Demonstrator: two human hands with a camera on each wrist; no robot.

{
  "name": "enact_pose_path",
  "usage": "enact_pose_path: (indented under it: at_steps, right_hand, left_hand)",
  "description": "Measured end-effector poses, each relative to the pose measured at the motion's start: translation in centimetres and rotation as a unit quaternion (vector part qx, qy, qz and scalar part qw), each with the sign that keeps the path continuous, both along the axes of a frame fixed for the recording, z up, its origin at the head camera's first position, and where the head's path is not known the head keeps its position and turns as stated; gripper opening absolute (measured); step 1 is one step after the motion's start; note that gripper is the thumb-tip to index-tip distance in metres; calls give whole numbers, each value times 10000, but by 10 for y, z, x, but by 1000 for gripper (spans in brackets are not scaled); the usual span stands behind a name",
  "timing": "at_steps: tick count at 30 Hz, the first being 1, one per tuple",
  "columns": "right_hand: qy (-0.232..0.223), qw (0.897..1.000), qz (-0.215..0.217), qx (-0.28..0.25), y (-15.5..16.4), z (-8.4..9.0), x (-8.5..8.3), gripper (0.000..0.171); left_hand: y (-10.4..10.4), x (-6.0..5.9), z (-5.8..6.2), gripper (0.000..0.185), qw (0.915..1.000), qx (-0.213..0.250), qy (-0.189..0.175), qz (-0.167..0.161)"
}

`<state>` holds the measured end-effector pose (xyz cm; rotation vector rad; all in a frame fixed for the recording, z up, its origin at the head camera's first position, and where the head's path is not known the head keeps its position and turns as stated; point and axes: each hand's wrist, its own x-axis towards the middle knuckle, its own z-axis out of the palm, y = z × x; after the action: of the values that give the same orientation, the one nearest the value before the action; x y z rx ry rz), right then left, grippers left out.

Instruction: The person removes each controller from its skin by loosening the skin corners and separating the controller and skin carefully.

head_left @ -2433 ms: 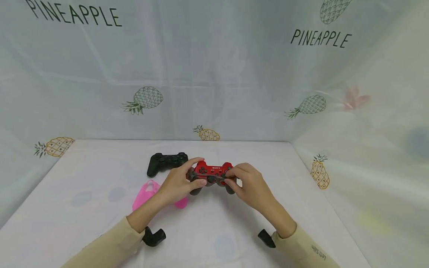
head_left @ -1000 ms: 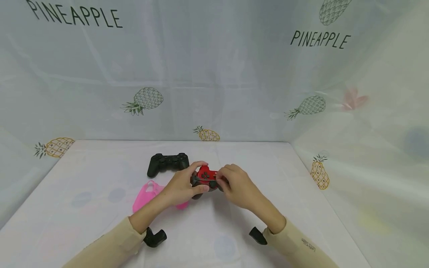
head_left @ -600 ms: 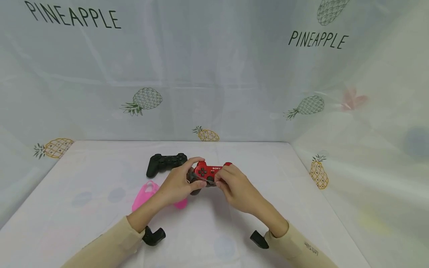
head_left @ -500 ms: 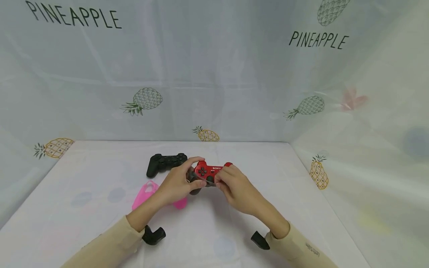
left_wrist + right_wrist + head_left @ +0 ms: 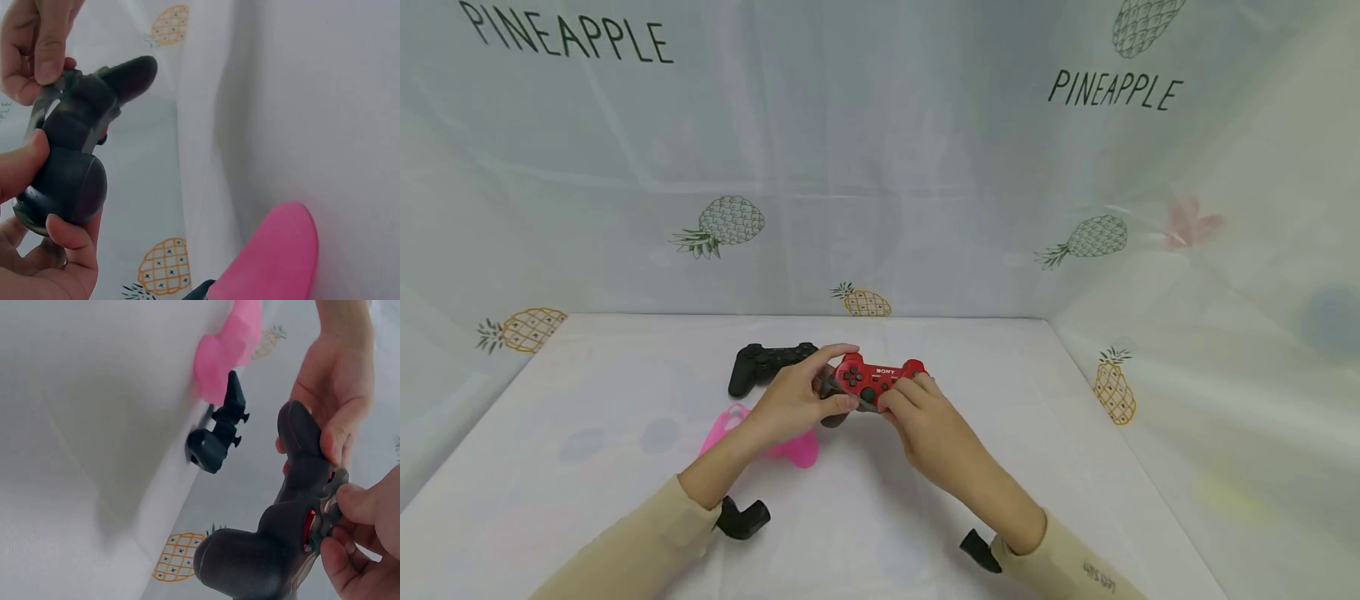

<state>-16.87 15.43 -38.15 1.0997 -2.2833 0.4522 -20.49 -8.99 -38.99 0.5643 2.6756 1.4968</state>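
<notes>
A red game controller (image 5: 887,372), its face tipped towards me, is held up off the table with a dark grey, rubbery cover (image 5: 250,562) around its back and grips. My left hand (image 5: 793,404) grips the controller's left end, index finger along the top and thumb at the lower edge. With thumb and fingers, my right hand (image 5: 936,429) pinches the cover's thin edge near the lower middle of the face. In the right wrist view, red shows through gaps beside that pinched edge (image 5: 328,515). My right fingers hide part of the controller's right side.
A black game controller (image 5: 758,367) lies on the white table (image 5: 625,517), behind my left hand. A pink rubbery controller cover (image 5: 797,450) lies under my left forearm, partly hidden. Black wrist mounts (image 5: 742,518) stick out at both cuffs. A pineapple-print sheet (image 5: 880,167) hangs at the back.
My right hand has shifted from the controller's right end to the lower middle with the cover's edge. The controller has just been raised and tilted slightly; more of its red right side shows.
</notes>
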Motion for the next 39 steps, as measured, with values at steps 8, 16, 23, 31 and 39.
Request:
enact_pose_path:
  at_steps: [8,16,23,31,39]
  right_hand:
    - [33,9985,-517,168,0,4,0,19]
    - [176,9985,-517,-38,0,-3,-3,24]
    - [-165,9981,-525,-275,4,-10,-7,22]
    - [-1070,9864,-845,-922,22,-13,-10,55]
    - [-2405,9538,-532,-1721,47,-20,-16,99]
  left_hand:
    - [8,2,1,72,9999,114,-30,-14]
    - [11,6,-3,72,9999,86,-126,-46]
    - [11,7,-8,72,9997,71,-208,-118]
    - [9,5,-10,72,9994,176,-302,-23]
    - [3,4,-13,71,9975,418,-553,166]
